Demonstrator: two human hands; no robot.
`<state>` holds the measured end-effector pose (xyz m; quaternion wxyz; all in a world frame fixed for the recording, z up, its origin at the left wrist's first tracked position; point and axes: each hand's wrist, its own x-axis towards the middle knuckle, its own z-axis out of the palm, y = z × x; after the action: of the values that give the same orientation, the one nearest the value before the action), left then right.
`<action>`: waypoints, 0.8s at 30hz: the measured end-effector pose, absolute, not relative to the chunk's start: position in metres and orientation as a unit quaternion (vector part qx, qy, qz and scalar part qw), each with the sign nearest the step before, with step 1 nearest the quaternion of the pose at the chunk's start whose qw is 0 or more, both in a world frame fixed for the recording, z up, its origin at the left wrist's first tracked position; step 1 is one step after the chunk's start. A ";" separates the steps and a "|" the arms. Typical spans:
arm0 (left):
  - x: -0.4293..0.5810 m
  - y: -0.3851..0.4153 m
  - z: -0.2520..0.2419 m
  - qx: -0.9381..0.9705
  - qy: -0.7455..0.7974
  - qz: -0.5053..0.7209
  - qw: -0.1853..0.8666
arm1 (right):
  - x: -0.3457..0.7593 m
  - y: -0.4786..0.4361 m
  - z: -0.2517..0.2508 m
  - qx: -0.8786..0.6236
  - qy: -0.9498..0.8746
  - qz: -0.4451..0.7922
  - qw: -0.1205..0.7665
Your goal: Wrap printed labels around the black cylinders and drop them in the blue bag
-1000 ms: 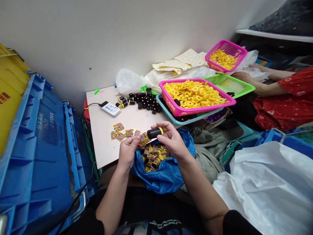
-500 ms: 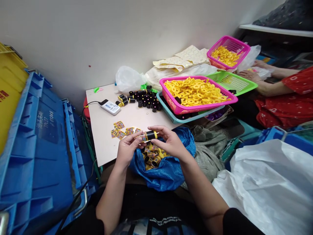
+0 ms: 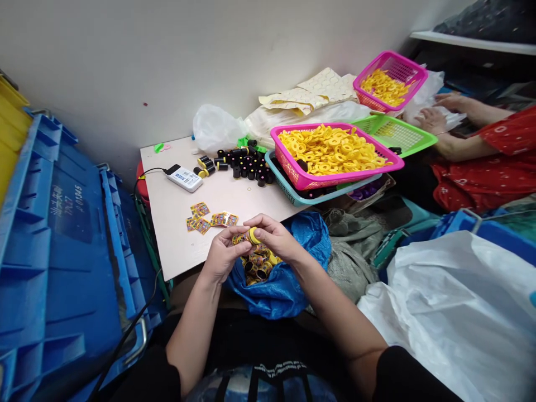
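Between my two hands is a small cylinder (image 3: 253,235) with a yellow end and a colourful printed label around its side. My left hand (image 3: 223,252) pinches its labelled part, and my right hand (image 3: 277,239) grips it near the yellow end. Fingers cover much of it. Just below, a blue woven sack (image 3: 281,298) stands open, holding several labelled cylinders (image 3: 260,267) with yellow and black ends. Loose printed labels (image 3: 200,220) lie on the pale table to the left of my hands.
Black cylinders (image 3: 247,167) are heaped farther back on the table (image 3: 176,234), near a white device (image 3: 184,177) with a cable. A pink basket (image 3: 288,167) of yellow rings rests on a blue tray. Blue crates (image 3: 71,240) stand left; another person's hands (image 3: 435,120) work at right.
The cylinder has turned so its yellow end faces me, and the label now wraps around it. My right fingers have closed in on it. The view has shifted slightly.
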<state>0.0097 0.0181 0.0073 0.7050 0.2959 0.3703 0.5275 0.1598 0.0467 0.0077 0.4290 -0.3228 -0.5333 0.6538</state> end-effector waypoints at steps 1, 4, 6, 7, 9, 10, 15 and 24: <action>0.010 0.018 0.006 0.290 0.366 0.528 0.709 | 0.160 0.048 0.007 -0.317 -0.529 0.662 0.427; 0.014 0.018 0.004 0.284 0.357 0.526 0.718 | 0.163 0.049 0.003 -0.301 -0.507 0.682 0.432; 0.018 0.017 0.004 0.290 0.347 0.517 0.727 | 0.166 0.049 -0.002 -0.286 -0.480 0.703 0.441; 0.020 0.016 0.003 0.295 0.341 0.512 0.732 | 0.167 0.049 -0.004 -0.277 -0.462 0.717 0.443; 0.024 0.016 0.003 0.307 0.336 0.502 0.735 | 0.169 0.048 -0.008 -0.263 -0.431 0.741 0.443; 0.024 0.017 0.002 0.316 0.340 0.499 0.732 | 0.170 0.048 -0.010 -0.260 -0.423 0.747 0.441; 0.020 0.019 -0.001 0.368 0.384 0.496 0.686 | 0.172 0.047 -0.016 -0.252 -0.488 0.721 0.422; 0.015 0.006 -0.016 0.585 0.455 0.351 0.572 | 0.213 0.066 -0.006 -0.307 -0.664 0.657 0.182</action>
<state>0.0151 0.0058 -0.0160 0.5716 0.5854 0.4555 0.3509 0.2128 0.0665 -0.0060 0.1822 -0.3074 -0.6643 0.6566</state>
